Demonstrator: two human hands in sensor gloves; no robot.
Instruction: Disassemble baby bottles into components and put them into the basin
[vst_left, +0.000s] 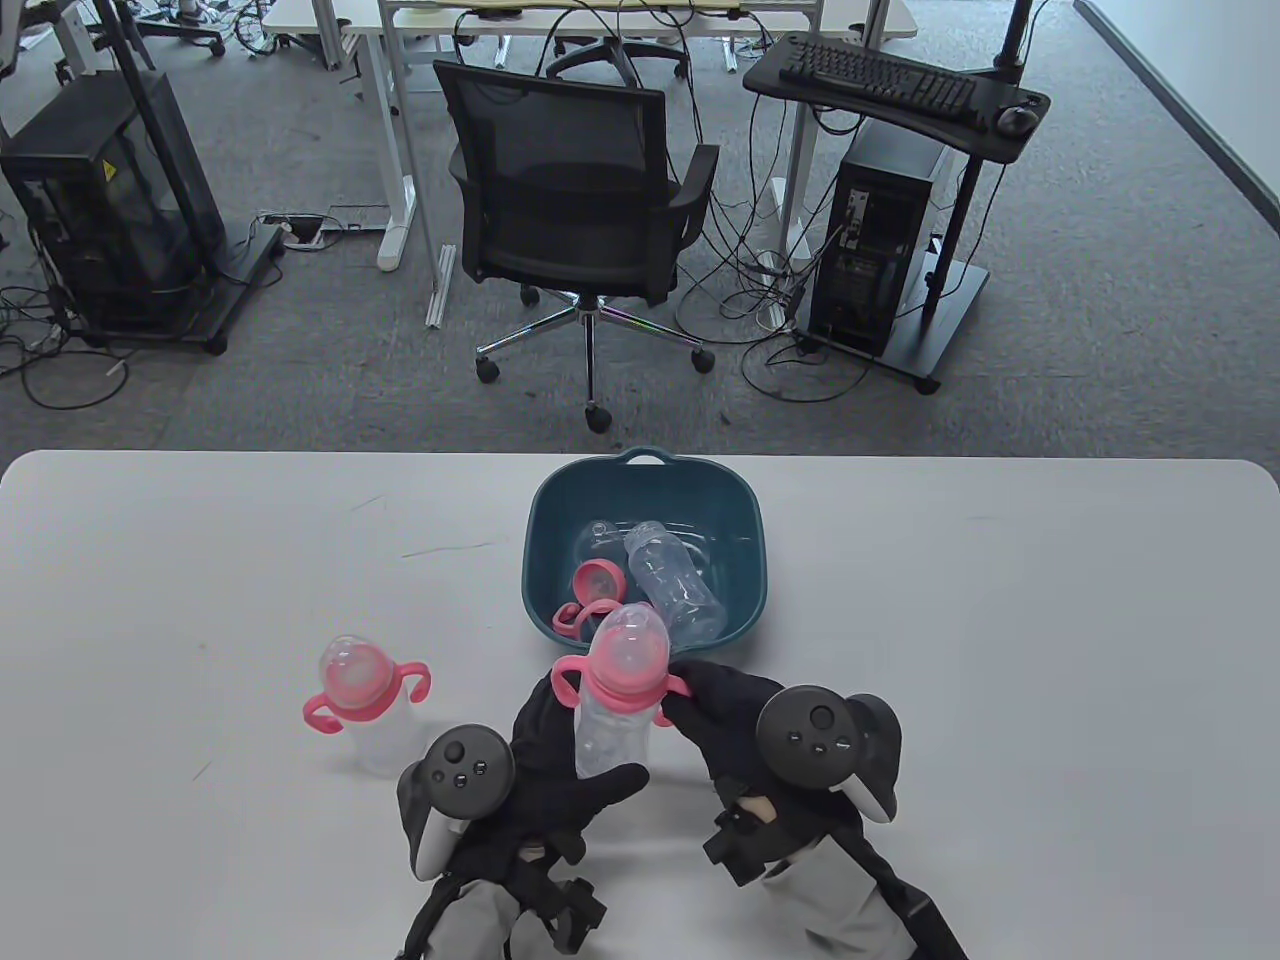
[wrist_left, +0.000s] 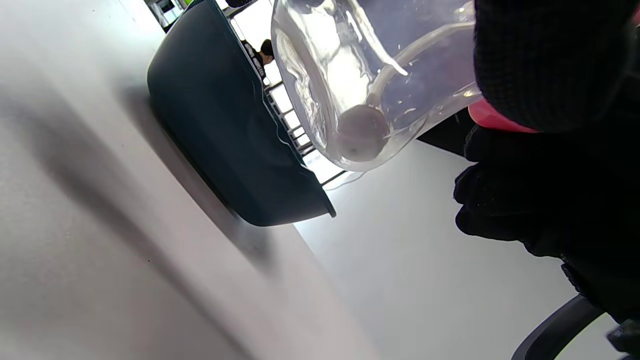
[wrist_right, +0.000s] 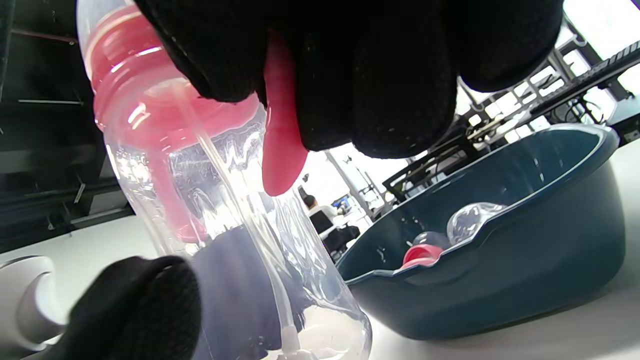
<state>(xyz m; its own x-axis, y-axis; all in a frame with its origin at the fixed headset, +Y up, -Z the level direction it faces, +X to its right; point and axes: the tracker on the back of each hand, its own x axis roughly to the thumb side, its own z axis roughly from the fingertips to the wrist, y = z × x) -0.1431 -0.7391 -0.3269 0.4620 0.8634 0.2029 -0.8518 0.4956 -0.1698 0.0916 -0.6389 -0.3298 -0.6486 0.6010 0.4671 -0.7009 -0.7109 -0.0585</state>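
Basin (vst_left: 745, 560): dark teal, handle loop on the far rim, sits on the white table (vst_left: 1000, 650) at centre. Contents seen from the table view: one clear bottle body (vst_left: 675, 585) lying on its side, a clear dome cap (vst_left: 597, 540) behind it, a pink collar ring (vst_left: 599, 579) and a pink handle piece (vst_left: 575, 617) at the near-left corner. The right wrist view shows the clear dome and something pink above the near rim.

Held bottle (vst_left: 620, 700): clear body, pink collar with two side handles, clear cap on top. It is raised just in front of the basin's near rim. Inside, a thin straw ends in a round weight at the bottom (left wrist view).

Second bottle (vst_left: 365, 705): fully assembled, stands upright on the table to the left, apart from both hands.

Writing: no brand, label or print is readable on any bottle or on the basin.

Left hand (vst_left: 560, 770): fingers and thumb wrapped around the clear lower body of the held bottle.

Right hand (vst_left: 730, 725): fingers curled over the pink collar and its right-side handle; in the right wrist view the fingertips (wrist_right: 375, 100) cover the collar, with the handle tip protruding below them.
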